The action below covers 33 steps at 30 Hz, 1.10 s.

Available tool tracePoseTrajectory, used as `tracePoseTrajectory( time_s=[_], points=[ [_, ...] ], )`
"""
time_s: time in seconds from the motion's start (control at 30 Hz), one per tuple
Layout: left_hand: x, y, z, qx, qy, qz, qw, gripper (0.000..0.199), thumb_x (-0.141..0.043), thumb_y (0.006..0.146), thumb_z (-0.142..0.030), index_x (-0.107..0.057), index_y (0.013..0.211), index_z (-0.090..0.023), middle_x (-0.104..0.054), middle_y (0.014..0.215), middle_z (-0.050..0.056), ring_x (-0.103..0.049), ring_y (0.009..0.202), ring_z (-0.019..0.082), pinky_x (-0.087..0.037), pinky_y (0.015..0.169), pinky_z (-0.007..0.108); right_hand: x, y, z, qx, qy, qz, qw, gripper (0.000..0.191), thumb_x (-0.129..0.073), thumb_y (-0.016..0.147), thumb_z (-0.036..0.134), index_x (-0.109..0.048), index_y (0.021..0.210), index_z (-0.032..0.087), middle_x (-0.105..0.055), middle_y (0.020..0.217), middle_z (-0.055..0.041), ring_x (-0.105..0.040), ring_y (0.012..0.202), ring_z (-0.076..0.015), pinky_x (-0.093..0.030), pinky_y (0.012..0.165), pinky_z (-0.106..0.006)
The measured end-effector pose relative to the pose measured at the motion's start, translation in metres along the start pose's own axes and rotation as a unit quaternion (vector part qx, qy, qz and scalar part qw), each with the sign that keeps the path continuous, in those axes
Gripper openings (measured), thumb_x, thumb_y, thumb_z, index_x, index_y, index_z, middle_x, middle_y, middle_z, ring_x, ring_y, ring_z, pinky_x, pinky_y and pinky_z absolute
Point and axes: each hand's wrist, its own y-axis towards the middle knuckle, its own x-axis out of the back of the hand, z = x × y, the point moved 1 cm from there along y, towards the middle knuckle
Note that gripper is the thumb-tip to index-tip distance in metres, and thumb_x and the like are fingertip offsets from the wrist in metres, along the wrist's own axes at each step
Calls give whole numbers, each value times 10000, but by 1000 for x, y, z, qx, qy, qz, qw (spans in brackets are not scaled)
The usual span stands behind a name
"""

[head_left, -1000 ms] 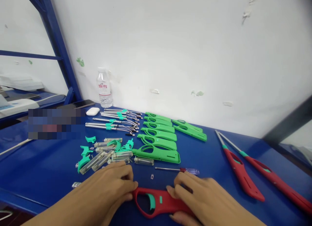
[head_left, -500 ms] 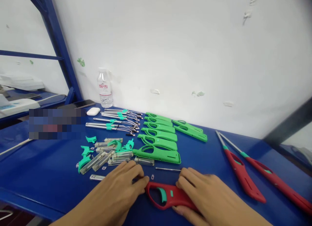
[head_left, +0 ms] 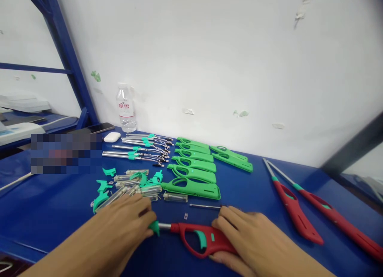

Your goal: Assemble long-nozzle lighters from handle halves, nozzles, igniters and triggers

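blue table point(head_left: 66, 205), scuffed white wall point(head_left: 209, 61), blue frame point(head_left: 68, 57) at our left
we hold the red lighter point(head_left: 210, 246) at the near side, right hand point(head_left: 242, 237) wrapped round its handle point(head_left: 223, 244), left hand point(head_left: 128, 215) pinching a teal collar point(head_left: 154, 227) by its metal tube point(head_left: 164, 226).

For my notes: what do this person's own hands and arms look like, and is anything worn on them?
The left hand and right hand are ungloved. Both forearms are bare to the picture's edge; no sleeve, watch, bracelet or ring shows. Some fingers are partly hidden.
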Motion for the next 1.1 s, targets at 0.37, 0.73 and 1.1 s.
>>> tracePoseTrajectory(
  time_s=[0.37, 0.73, 1.1],
  points=[
    [13, 34, -28, -43, 47, -136, 989, 396, -405, 1303, -209, -794, 1253, -263, -897, 1126, -21, -829, 1017, 209, -604, 1015, 316, 12, 5, -2, -41, 50, -97, 993, 414, -244, 1340, 564, -549, 1317, 284, -877, 958, 69, -899, 750, -154, -626, 599, -293],
    [12, 46, -37, -82, 11, -123, 989, 496, -291, 1152, 81, -679, 1252, -212, -864, 1030, -9, -826, 880, 193, -624, 870, 315, 0, 2, -1, -9, 49, -116, 992, 508, -190, 1339, 542, -605, 1379, 252, -928, 1022, 5, -916, 749, -183, -640, 580, -288],
    [16, 43, -44, -95, 17, -131, 987, 521, -303, 1117, 114, -713, 1252, -179, -868, 983, -2, -828, 836, 191, -622, 848, 321, -6, -16, 2, -90, 186, 23, 978, 370, -617, 1258, 549, -722, 1542, 338, -926, 1323, -18, -931, 1038, -233, -721, 904, -294]
  ],
)
